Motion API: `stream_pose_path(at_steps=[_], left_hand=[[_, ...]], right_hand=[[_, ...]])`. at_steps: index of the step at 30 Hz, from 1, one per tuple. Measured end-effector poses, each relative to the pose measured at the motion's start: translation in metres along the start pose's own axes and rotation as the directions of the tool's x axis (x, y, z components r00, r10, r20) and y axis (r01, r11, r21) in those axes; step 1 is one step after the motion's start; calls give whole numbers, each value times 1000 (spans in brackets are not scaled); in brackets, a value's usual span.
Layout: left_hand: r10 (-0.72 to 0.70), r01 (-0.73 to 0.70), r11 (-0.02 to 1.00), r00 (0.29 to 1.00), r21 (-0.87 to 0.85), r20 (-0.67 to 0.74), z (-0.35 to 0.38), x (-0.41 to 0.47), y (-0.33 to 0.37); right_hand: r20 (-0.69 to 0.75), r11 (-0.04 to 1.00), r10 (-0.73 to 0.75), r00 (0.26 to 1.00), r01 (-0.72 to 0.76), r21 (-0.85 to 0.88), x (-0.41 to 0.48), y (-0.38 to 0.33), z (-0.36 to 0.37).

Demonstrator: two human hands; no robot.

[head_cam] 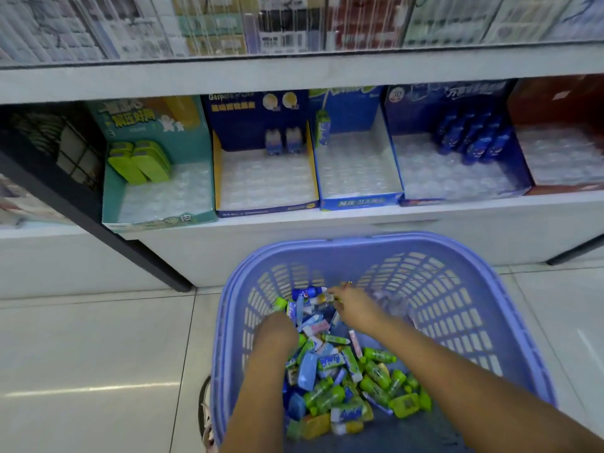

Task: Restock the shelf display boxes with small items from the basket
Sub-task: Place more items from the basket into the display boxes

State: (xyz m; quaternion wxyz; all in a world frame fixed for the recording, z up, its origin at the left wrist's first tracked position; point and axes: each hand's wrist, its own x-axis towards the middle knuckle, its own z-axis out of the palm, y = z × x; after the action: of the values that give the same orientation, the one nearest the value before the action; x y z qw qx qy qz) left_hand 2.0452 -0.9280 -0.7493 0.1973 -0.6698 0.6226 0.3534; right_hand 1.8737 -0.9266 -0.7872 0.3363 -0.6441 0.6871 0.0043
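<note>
Forearms reach into a basket (359, 243) on the tiled floor; small items (343, 380), green bottles and blue-white packs, are heaped in it. Right hand (351, 305) pinches a small bottle (322, 299) near the basket's far wall. Left hand (276, 331) lies among packs just beside it; its fingers are hidden, so its grip cannot be told. Behind, on the shelf (327, 220), stand a teal box (160, 217) with green packs (140, 161), a yellow-sided box (264, 209), a blue box (359, 201), a navy box (519, 178) and a red box (555, 99).
</note>
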Motion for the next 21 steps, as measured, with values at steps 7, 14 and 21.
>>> stream_pose_path(at_steps=[7,14,21], left_hand=[[-82,85,996,995,43,-63,27,12,0],[-104,102,995,991,-21,-84,33,21,-1],[-83,85,993,996,-77,28,13,21,-1]], right_hand=[[-55,982,-123,991,113,-154,13,22,51],[-24,914,-192,981,170,-368,18,32,59],[24,996,-16,1000,14,93,7,16,14]])
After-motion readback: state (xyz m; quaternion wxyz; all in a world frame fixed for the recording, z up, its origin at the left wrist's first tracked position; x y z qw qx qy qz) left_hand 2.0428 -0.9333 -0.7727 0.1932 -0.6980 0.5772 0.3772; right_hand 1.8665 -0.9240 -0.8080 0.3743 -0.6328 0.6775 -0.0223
